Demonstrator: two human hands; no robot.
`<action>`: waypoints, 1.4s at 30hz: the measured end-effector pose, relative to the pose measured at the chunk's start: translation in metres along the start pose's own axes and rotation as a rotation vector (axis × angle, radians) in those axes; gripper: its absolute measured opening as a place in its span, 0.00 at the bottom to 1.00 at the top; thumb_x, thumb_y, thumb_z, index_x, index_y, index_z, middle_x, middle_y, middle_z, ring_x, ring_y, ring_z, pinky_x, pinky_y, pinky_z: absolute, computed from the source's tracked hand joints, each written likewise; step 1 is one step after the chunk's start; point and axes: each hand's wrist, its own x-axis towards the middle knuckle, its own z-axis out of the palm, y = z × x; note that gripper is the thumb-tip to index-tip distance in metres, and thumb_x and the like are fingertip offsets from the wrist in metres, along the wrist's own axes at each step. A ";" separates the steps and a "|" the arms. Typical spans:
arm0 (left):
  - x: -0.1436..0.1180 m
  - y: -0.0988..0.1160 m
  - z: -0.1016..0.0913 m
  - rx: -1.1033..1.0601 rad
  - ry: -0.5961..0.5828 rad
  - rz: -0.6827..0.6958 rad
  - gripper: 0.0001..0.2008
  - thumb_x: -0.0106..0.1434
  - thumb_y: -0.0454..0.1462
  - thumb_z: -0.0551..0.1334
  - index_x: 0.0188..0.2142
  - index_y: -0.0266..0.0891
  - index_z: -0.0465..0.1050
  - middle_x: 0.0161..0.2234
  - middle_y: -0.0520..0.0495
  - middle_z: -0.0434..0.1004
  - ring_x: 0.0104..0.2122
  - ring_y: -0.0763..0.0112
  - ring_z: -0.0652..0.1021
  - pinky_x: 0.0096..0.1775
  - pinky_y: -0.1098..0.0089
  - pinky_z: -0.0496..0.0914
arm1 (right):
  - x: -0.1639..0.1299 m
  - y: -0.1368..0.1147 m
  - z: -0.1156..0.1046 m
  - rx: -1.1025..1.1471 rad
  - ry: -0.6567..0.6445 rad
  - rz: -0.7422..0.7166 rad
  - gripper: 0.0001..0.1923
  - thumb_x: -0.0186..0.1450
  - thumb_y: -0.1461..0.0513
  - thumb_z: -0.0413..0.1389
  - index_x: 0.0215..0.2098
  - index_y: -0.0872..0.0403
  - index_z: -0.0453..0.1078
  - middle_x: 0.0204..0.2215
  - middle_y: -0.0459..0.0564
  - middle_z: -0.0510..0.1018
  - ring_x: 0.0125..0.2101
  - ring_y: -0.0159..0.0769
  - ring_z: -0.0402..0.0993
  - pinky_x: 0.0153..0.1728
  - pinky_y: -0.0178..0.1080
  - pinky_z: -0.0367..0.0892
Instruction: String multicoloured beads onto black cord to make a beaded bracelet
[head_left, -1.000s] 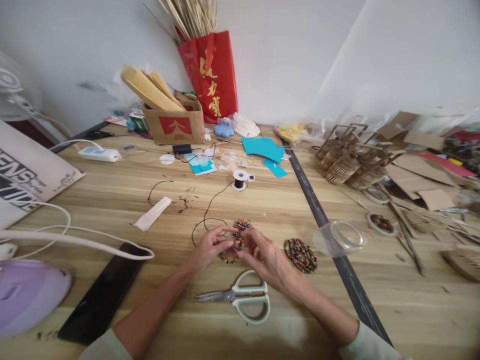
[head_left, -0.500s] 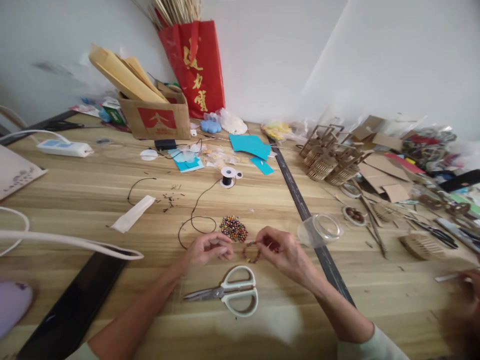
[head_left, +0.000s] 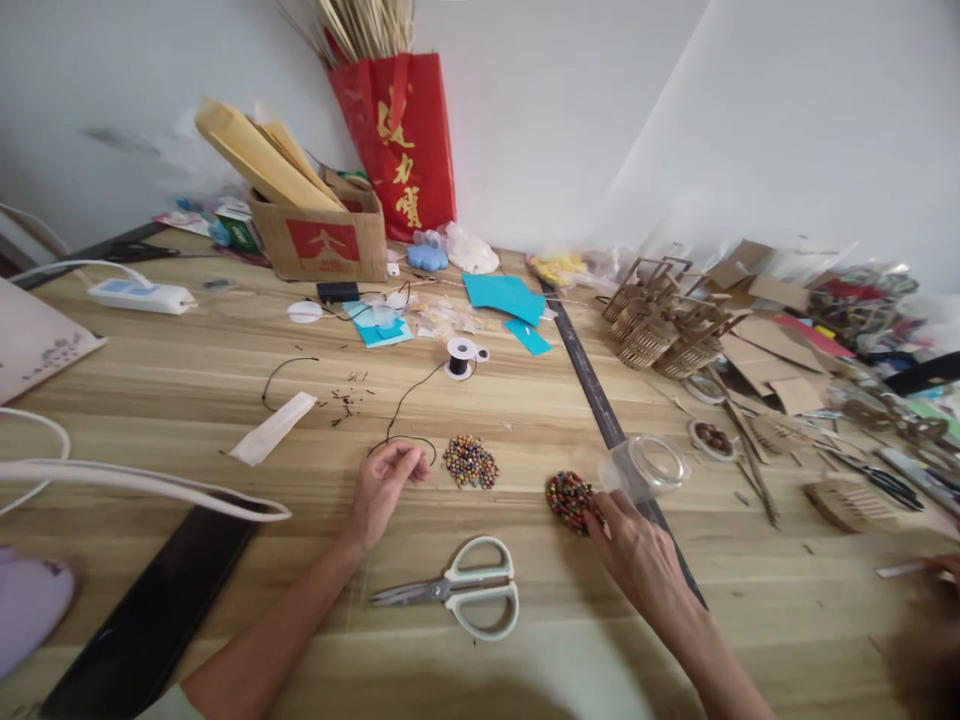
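My left hand (head_left: 386, 492) is closed in a pinch over the loop of thin black cord (head_left: 409, 391), which runs back to a white spool (head_left: 459, 358); the cord at the fingertips is mostly hidden. To the right, my right hand (head_left: 636, 545) has its fingers bent at the edge of a heap of colourful beaded bracelets (head_left: 567, 498), pinching at a bracelet that blends into the heap. Between the hands lies a pile of loose multicoloured beads (head_left: 469, 463). White-handled scissors (head_left: 457, 588) rest nearer me, blades pointing left.
A clear plastic jar (head_left: 646, 467) lies just beyond my right hand. Small woven baskets (head_left: 667, 320) and a dish of brown beads (head_left: 712, 438) stand right. A cardboard box (head_left: 319, 240) and red bag (head_left: 405, 150) stand behind. Another person's hand (head_left: 946, 570) shows at the right edge.
My right hand has carried a beaded bracelet rightward to the bracelet heap, which now shows. My left hand has drawn slightly left and its fingers have closed at the cord.
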 end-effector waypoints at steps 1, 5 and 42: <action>0.001 -0.001 0.000 -0.007 0.039 0.019 0.12 0.58 0.43 0.64 0.28 0.35 0.74 0.22 0.51 0.75 0.24 0.74 0.74 0.30 0.73 0.69 | 0.000 -0.003 -0.003 -0.020 0.013 -0.006 0.10 0.67 0.60 0.47 0.30 0.53 0.67 0.27 0.48 0.72 0.20 0.30 0.68 0.17 0.31 0.52; -0.002 -0.003 0.002 -0.131 -0.064 -0.009 0.12 0.57 0.43 0.66 0.28 0.34 0.76 0.24 0.50 0.78 0.25 0.73 0.75 0.31 0.73 0.70 | 0.011 -0.035 -0.025 0.373 -0.040 -0.237 0.12 0.69 0.58 0.48 0.33 0.54 0.68 0.28 0.49 0.72 0.26 0.32 0.70 0.25 0.32 0.62; 0.033 -0.021 -0.041 1.001 0.020 0.413 0.08 0.61 0.35 0.59 0.37 0.40 0.78 0.35 0.44 0.73 0.40 0.58 0.71 0.49 0.57 0.64 | 0.085 -0.112 0.073 0.979 -0.154 -0.475 0.15 0.67 0.56 0.49 0.26 0.55 0.66 0.21 0.46 0.67 0.22 0.30 0.60 0.24 0.33 0.56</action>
